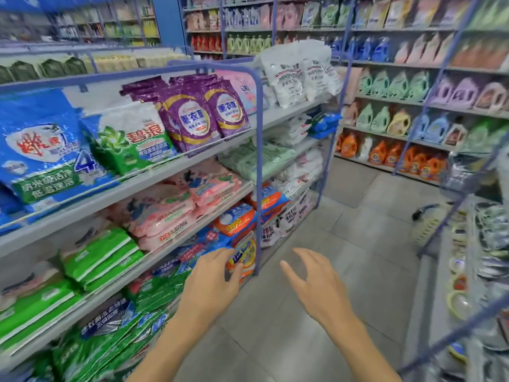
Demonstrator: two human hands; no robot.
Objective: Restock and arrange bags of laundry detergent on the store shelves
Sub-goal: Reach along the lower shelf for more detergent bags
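Both empty: left hand (212,279) and right hand (316,282) spread, reaching toward orange-yellow bag (243,257) low, near left. Next: grip, square it up.

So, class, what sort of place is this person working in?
A shop's laundry aisle, most likely: tiered shelves hold purple detergent bags, and orange detergent jugs stand in rows opposite.

We're seeing orange bottles (377,154) standing low across the aisle, green bottles (396,85) lining up above them and blue bottles (371,49) higher. Grey floor tiles (316,216) are running between. Bowls (460,301) are lying at right.
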